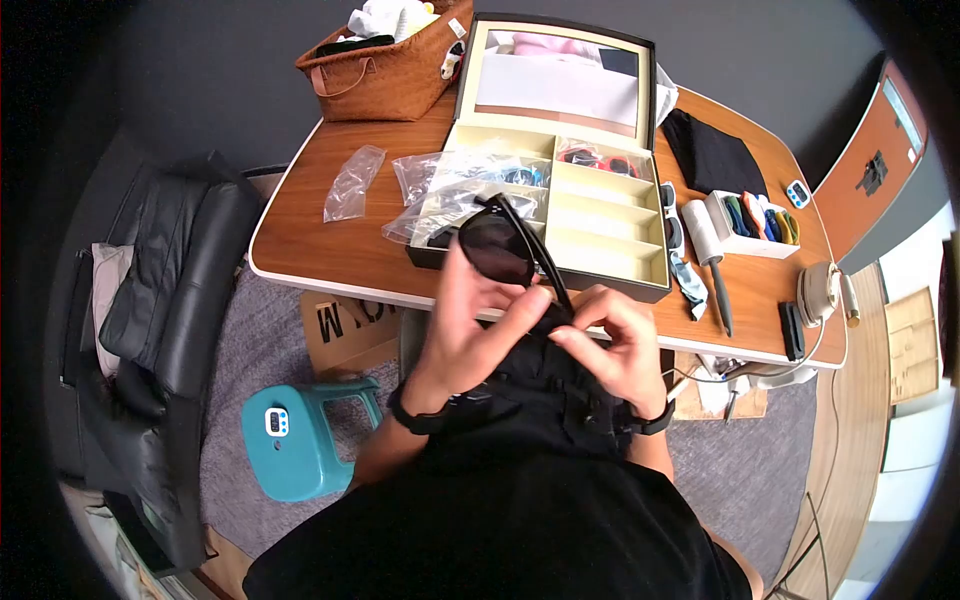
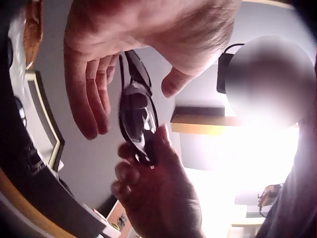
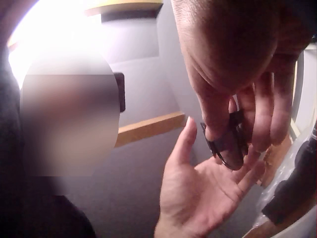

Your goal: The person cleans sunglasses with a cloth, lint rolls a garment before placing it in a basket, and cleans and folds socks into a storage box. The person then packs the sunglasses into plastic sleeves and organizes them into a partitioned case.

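Black sunglasses [image 1: 497, 247] with dark lenses are in the air in front of the person, over the table's near edge. The right hand [image 1: 615, 335] pinches them between thumb and fingers at one end, and one temple arm stands out from the frame. Beside them the left hand [image 1: 462, 345] is spread, its fingers straight and its thumb apart; in the right wrist view this left hand [image 3: 200, 196] shows its palm just past the lenses. Behind the hands an opened display box [image 1: 615, 287] with cream compartments holds red-framed glasses [image 1: 600, 160] and blue glasses [image 1: 522, 176] in clear bags.
A clear plastic bag [image 1: 353, 183] lies on the wooden table [image 1: 310, 245]. A brown basket [image 1: 385, 85] stands at the back left. To the right are a lint roller [image 1: 708, 240], a white box of rolled fabrics [image 1: 745, 240] and black cloth [image 1: 712, 150]. A teal stool [image 1: 300, 460] stands below left.
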